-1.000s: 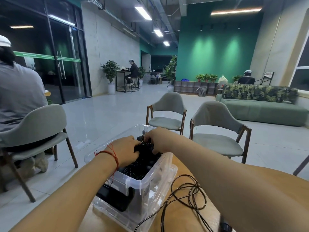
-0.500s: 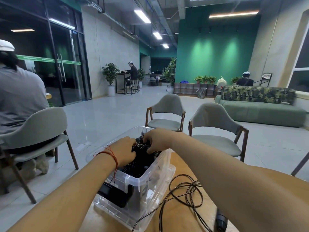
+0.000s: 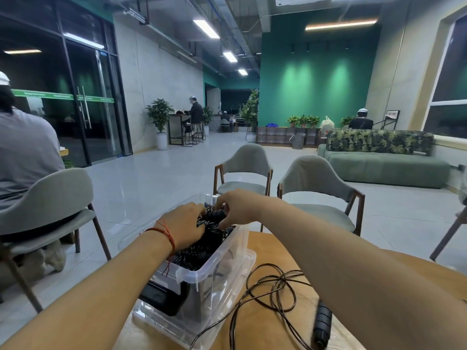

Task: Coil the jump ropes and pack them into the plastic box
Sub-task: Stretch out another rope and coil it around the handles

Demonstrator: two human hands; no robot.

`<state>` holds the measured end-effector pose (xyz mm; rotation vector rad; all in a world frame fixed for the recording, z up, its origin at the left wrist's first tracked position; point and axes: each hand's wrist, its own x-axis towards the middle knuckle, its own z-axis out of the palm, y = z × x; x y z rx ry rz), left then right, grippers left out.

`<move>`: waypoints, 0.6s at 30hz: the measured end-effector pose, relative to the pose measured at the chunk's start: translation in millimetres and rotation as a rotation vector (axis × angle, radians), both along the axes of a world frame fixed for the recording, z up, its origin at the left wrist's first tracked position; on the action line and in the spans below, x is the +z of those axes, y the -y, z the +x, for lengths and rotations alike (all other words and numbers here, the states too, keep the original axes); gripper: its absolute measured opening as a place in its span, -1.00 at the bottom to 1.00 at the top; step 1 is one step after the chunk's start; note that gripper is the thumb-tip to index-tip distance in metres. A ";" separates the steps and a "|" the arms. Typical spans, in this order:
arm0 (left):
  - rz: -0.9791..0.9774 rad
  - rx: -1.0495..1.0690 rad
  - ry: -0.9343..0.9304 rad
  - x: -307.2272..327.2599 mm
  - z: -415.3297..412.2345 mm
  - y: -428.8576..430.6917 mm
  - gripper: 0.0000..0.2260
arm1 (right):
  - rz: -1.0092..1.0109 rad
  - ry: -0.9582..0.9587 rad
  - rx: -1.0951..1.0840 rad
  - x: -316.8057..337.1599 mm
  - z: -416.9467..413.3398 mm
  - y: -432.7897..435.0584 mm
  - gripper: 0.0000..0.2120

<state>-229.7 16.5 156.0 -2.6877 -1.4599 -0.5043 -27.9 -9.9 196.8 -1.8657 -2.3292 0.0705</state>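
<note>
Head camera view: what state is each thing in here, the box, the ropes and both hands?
plastic box: open, no lid on, nearly full of dark rope.
coiled ropes: packed inside the box, heaped to the rim.
loose jump rope: uncoiled, tangled on the table beside the box.
left hand: rests flat, pressing on the coiled ropes.
right hand: fingers curled, pinching the coiled ropes.
</note>
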 end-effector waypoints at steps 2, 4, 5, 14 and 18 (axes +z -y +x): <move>0.001 -0.030 0.020 8.5 12.2 5.8 -0.75 | 0.014 -0.004 -0.017 3.1 9.0 4.9 -0.51; 0.029 -0.081 0.046 16.9 30.6 12.9 -0.77 | 0.043 -0.021 -0.026 8.4 24.4 19.5 -0.54; 0.042 -0.110 0.062 20.8 38.9 16.3 -0.78 | 0.054 -0.030 -0.022 12.0 30.9 27.9 -0.54; -0.001 -0.367 -0.057 7.0 141.6 86.5 -0.81 | 0.017 0.009 -0.218 8.2 124.9 125.7 -0.75; -0.146 -0.414 -0.178 -21.8 174.9 119.1 -0.81 | -0.059 0.083 -0.314 -10.3 158.0 172.3 -0.80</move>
